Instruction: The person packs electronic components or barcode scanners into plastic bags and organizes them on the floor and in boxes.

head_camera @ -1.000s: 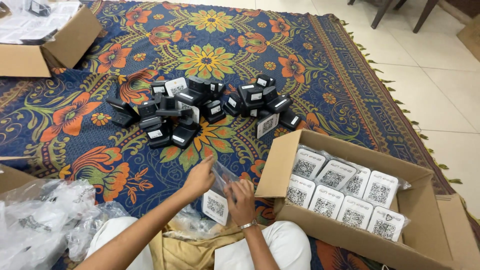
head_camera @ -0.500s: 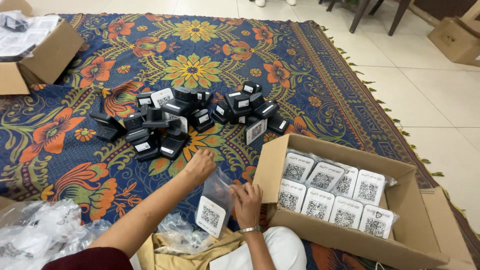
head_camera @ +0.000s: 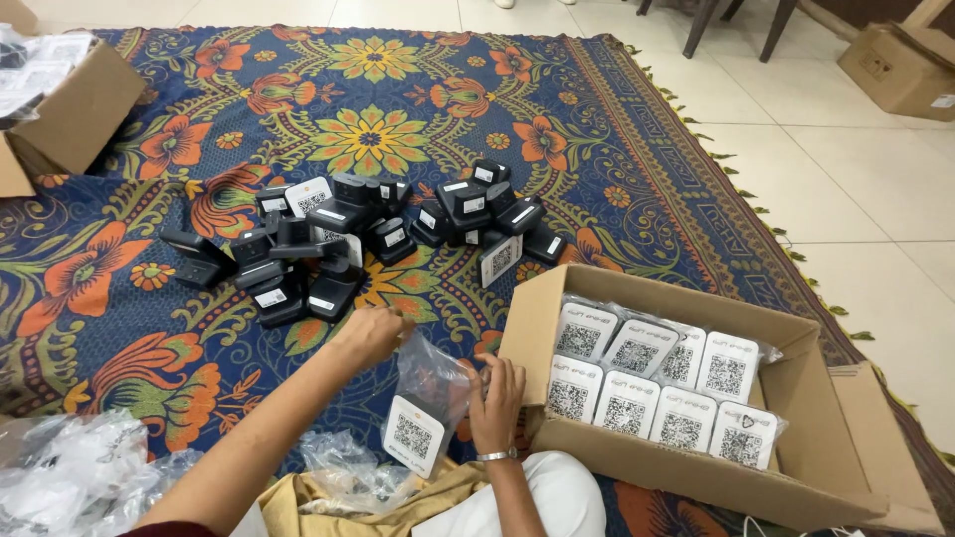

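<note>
Hands met at the lower centre of the frame: the left hand (head_camera: 370,333) pinched the top edge of a clear plastic bag (head_camera: 430,383) while the right hand (head_camera: 494,403) gripped its side, a white device with a square code (head_camera: 413,436) sitting at the bag's bottom. Just right stood an open cardboard box (head_camera: 796,398) holding 8 bagged white devices (head_camera: 657,383), and black devices (head_camera: 368,234) lay heaped on the floral rug (head_camera: 149,328) above.

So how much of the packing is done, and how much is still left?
Done: eight bagged devices sit in two rows in the cardboard box, with room beside them. In hand: the left hand and right hand hold a clear bag with one device inside. Left: a big pile of unbagged black devices on the rug, so well under half looks done.
</note>
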